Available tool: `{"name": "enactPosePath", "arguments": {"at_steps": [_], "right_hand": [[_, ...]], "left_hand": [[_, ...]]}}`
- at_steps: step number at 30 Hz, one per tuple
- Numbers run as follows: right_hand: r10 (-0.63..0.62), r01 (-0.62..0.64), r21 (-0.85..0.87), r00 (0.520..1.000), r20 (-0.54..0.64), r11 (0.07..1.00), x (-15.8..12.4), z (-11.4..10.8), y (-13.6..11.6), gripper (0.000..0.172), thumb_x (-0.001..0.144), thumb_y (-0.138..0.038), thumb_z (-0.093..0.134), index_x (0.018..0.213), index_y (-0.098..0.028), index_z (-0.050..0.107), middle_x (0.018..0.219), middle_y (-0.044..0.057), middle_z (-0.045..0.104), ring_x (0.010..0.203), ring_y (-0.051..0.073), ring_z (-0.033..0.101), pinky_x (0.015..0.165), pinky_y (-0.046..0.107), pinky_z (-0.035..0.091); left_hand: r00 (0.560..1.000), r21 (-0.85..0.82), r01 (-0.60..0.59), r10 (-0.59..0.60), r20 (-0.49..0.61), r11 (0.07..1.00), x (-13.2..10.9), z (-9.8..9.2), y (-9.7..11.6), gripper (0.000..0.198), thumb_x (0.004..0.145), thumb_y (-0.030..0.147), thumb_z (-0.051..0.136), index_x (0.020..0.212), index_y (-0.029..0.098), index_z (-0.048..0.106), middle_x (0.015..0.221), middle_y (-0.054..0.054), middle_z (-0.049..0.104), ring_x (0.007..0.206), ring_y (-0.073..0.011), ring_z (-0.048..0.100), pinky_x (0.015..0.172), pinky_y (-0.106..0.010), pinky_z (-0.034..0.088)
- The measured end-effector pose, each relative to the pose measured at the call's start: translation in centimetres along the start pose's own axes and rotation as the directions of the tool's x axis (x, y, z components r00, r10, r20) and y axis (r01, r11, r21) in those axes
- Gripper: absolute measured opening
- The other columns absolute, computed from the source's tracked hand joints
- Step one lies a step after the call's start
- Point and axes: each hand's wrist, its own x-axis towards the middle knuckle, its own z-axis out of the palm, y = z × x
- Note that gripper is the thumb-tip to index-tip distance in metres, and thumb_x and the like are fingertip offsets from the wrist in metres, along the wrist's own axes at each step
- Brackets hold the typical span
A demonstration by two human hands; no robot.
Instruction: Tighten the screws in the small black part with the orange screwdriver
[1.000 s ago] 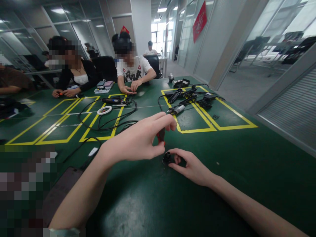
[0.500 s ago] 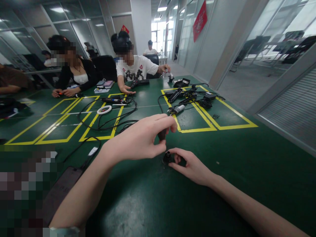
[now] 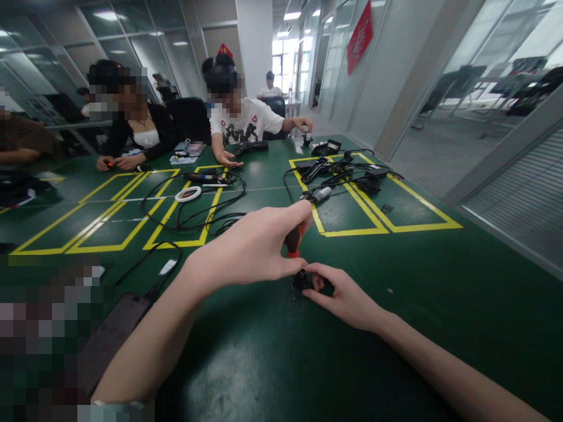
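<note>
My left hand (image 3: 259, 243) is closed around a small black and orange object (image 3: 294, 246), mostly hidden by the fingers, so its kind does not show. Just below it, a small black round part (image 3: 299, 282) with a short upright tube stands on the green table (image 3: 272, 363). The thumb and fingers of my right hand (image 3: 341, 290) pinch that part from the right. My left thumb tip is close to the top of the tube; whether they touch I cannot tell.
Beyond my hands lie a looped black cable (image 3: 189, 225), a white ring (image 3: 188, 193) and a grey cylinder (image 3: 322, 194) among black cables. A dark flat box (image 3: 116, 328) is by my left forearm. Two people (image 3: 244, 120) sit across the table, one handling a small item.
My left hand has turned slightly, and its thumb has come nearer the tube. Orange on the held object now shows. My right hand keeps its hold; the view has shifted a little.
</note>
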Motion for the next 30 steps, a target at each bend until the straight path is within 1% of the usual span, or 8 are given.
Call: {"name": "enactPosePath", "arguments": {"at_steps": [4, 10, 16, 21, 25, 28, 30], "right_hand": [[-0.014, 0.014, -0.020, 1.000, -0.009, 1.000, -0.02, -0.01, 0.06, 0.030, 0.090, -0.029, 0.065, 0.117, -0.016, 0.067, 0.079, 0.001, 0.060, 0.071, 0.018, 0.059, 0.065, 0.030, 0.047], [-0.022, 0.021, -0.023, 1.000, -0.005, 1.000, -0.10, -0.13, -0.19, 0.028, 0.090, -0.027, 0.066, 0.117, -0.017, 0.067, 0.079, 0.001, 0.061, 0.071, 0.017, 0.060, 0.065, 0.030, 0.048], [0.005, -0.005, -0.001, 1.000, 0.006, 1.000, -0.11, -0.14, -0.16, 0.031, 0.090, -0.029, 0.066, 0.118, -0.017, 0.067, 0.080, 0.001, 0.060, 0.071, 0.018, 0.059, 0.059, 0.028, 0.046], [0.016, -0.016, -0.005, 1.000, 0.003, 1.000, -0.17, -0.13, -0.06, 0.031, 0.090, -0.028, 0.066, 0.118, -0.017, 0.066, 0.079, 0.000, 0.059, 0.070, 0.017, 0.059, 0.062, 0.029, 0.047], [0.010, -0.010, -0.008, 1.000, 0.000, 1.000, -0.17, -0.09, -0.11, 0.028, 0.090, -0.028, 0.066, 0.116, -0.017, 0.067, 0.078, 0.000, 0.060, 0.070, 0.017, 0.058, 0.062, 0.029, 0.047], [-0.002, 0.002, -0.009, 1.000, -0.003, 1.000, -0.17, -0.13, -0.19, 0.027, 0.090, -0.027, 0.066, 0.115, -0.017, 0.067, 0.079, 0.000, 0.061, 0.070, 0.017, 0.059, 0.064, 0.029, 0.048], [0.001, -0.001, -0.003, 1.000, 0.005, 1.000, -0.21, -0.17, -0.21, 0.027, 0.090, -0.027, 0.066, 0.116, -0.017, 0.067, 0.080, 0.001, 0.061, 0.071, 0.017, 0.059, 0.063, 0.029, 0.048]], "left_hand": [[0.998, -0.082, -0.038, 0.043, 0.053, 0.996, -0.32, -0.26, -0.13, 0.021, 0.079, 0.014, 0.064, 0.097, 0.019, 0.055, 0.088, 0.001, 0.061, 0.073, -0.0117, 0.055, 0.063, -0.024, 0.039], [0.999, -0.088, -0.036, 0.038, 0.020, 0.995, -0.14, 0.08, -0.30, 0.023, 0.080, 0.011, 0.061, 0.101, 0.020, 0.055, 0.088, 0.002, 0.064, 0.075, -0.0120, 0.058, 0.066, -0.024, 0.042], [0.999, 0.001, -0.031, 0.031, 0.037, 1.000, -0.17, -0.20, -0.25, 0.025, 0.083, 0.015, 0.066, 0.107, 0.020, 0.060, 0.088, 0.001, 0.069, 0.077, -0.0138, 0.065, 0.066, -0.022, 0.044], [0.999, 0.029, 0.021, -0.023, 0.038, 0.999, -0.19, -0.39, -0.42, 0.025, 0.084, 0.018, 0.070, 0.107, 0.021, 0.061, 0.082, 0.002, 0.070, 0.072, -0.0140, 0.067, 0.063, -0.022, 0.043], [0.999, 0.105, 0.039, -0.041, 0.015, 0.994, -0.08, -0.14, -0.23, 0.027, 0.084, 0.025, 0.073, 0.107, 0.021, 0.061, 0.082, 0.002, 0.070, 0.070, -0.0142, 0.066, 0.063, -0.022, 0.041], [0.998, 0.199, 0.062, -0.059, -0.018, 0.978, 0.05, 0.19, -0.02, 0.029, 0.084, 0.030, 0.075, 0.108, 0.022, 0.060, 0.080, 0.002, 0.068, 0.069, -0.0157, 0.064, 0.063, -0.024, 0.040], [0.996, 0.237, 0.083, -0.076, -0.039, 0.968, 0.12, 0.39, 0.06, 0.031, 0.084, 0.032, 0.075, 0.109, 0.022, 0.060, 0.079, 0.002, 0.067, 0.070, -0.0169, 0.064, 0.063, -0.025, 0.041]]}}
